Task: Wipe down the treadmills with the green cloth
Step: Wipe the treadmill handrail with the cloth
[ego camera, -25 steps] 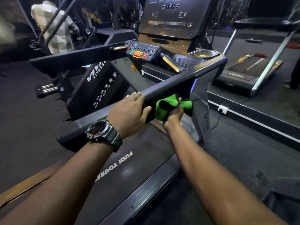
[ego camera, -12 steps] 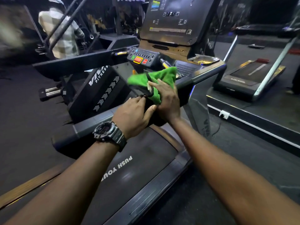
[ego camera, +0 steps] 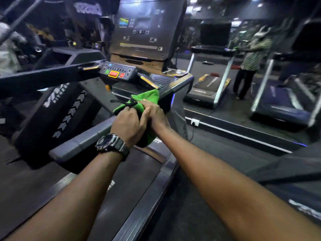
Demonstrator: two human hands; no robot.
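Gripping the green cloth [ego camera: 149, 99] together, both hands sat on the right handrail [ego camera: 175, 87] of the near treadmill [ego camera: 132, 171]. Left hand [ego camera: 128, 126] had fingers curled down over the cloth's near fold; right hand [ego camera: 156, 115] lay pressed against it, fingers wrapped into the same bunch. Cloth looked soft, fuzzy, microfibre-like, crumpled into a lump, draped over the rail with one end hanging below the hands. A thin black cord [ego camera: 121, 102] crossed the top of the cloth; where it ended could not be made out. Fingertips of both hands were hidden by fabric and by each other.

Rail was matte dark plastic, flat-topped, angular, with a short blue glowing strip near its bend. Left handrail [ego camera: 43, 77] was the same shape, cut off at the frame edge. Control panel [ego camera: 118, 71] carried small buttons plus green, red and yellow-edged red keys; labels too blurred to read. Console screen [ego camera: 145, 30] was glossy, dark, rectangular, with reflections smearing its icons. Belt was dull black rubber with white lettering mostly covered by the forearms. Wristwatch [ego camera: 111, 142] on the left wrist was chunky, black, ridged strap.

Second treadmill [ego camera: 208, 87] with silver uprights stood beyond to the right, and a person [ego camera: 250, 56] in a patterned shirt stood beside it, blurred. Whole background was motion-smeared.
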